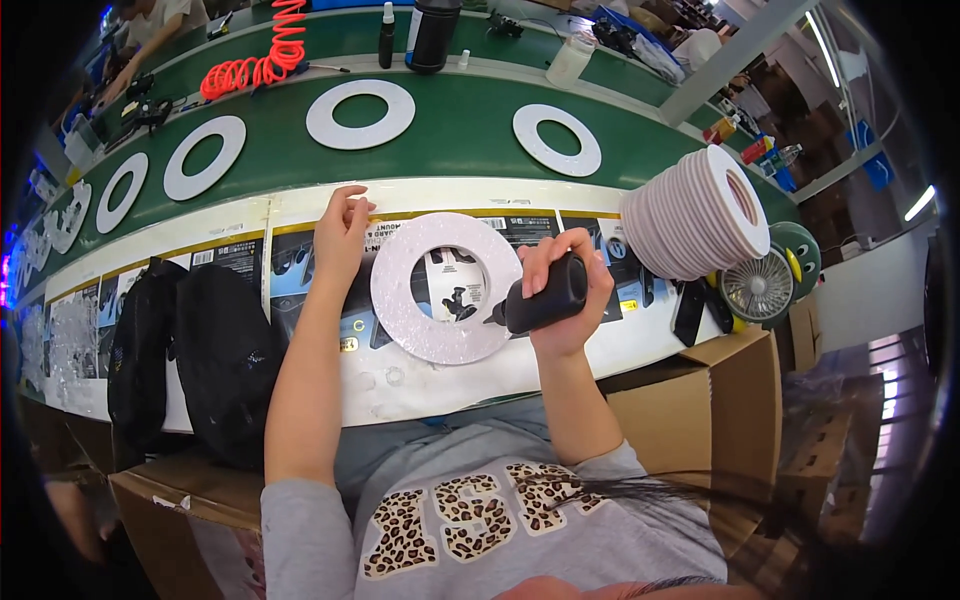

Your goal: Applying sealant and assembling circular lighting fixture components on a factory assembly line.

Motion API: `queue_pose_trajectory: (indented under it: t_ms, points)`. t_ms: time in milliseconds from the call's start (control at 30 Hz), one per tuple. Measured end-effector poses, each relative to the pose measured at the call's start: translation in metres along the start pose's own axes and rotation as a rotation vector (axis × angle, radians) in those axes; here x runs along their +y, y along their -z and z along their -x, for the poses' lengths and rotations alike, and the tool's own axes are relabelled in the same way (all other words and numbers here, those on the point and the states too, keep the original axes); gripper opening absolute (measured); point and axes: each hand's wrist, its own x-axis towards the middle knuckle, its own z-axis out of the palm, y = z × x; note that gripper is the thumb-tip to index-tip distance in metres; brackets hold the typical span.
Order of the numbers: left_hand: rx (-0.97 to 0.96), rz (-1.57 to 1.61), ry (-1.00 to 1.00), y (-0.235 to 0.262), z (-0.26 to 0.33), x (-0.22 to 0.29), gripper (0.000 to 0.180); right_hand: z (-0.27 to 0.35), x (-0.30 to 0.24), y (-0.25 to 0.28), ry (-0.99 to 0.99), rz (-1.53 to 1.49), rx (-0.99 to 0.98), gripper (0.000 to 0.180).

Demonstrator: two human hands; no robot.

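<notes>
A white speckled flat ring (pixel 400 290) lies on the printed cardboard sheet straight ahead of me. My right hand (pixel 575 300) is wrapped round a black squeeze bottle (pixel 548 296), tilted so that its thin nozzle points left and down at the ring's right inner edge. Whether the tip touches the ring, I cannot tell. To the left of the ring, my left hand (pixel 345 228) hovers by its upper left side with fingers loosely bent and apart, and nothing shows in it.
A leaning stack of white rings (pixel 690 215) stands at the right, beside a small fan (pixel 758 288). Single rings (pixel 360 114) lie along the green conveyor belt (pixel 460 130). Black fabric bags (pixel 225 350) rest at the left. An open cardboard box (pixel 665 410) sits below the bench.
</notes>
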Motion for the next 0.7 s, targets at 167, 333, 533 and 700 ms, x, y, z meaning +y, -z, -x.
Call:
queue_pose_trajectory:
  t_ms: [167, 333, 533, 700]
  points:
    - [-0.006, -0.009, 0.016, 0.001, 0.001, 0.001, 0.022, 0.0, 0.002, -0.001, 0.028, 0.022, 0.011, 0.037]
    - [-0.007, -0.025, 0.013, 0.001, 0.001, 0.001, 0.022, -0.001, 0.009, 0.004, 0.025, -0.019, -0.024, 0.036]
    - [-0.012, -0.033, 0.014, 0.0, 0.0, 0.001, 0.022, -0.002, 0.011, 0.005, 0.018, -0.013, -0.041, 0.036]
    - [-0.011, -0.058, 0.017, 0.0, 0.0, 0.0, 0.022, -0.001, 0.013, 0.006, 0.015, -0.02, -0.043, 0.036]
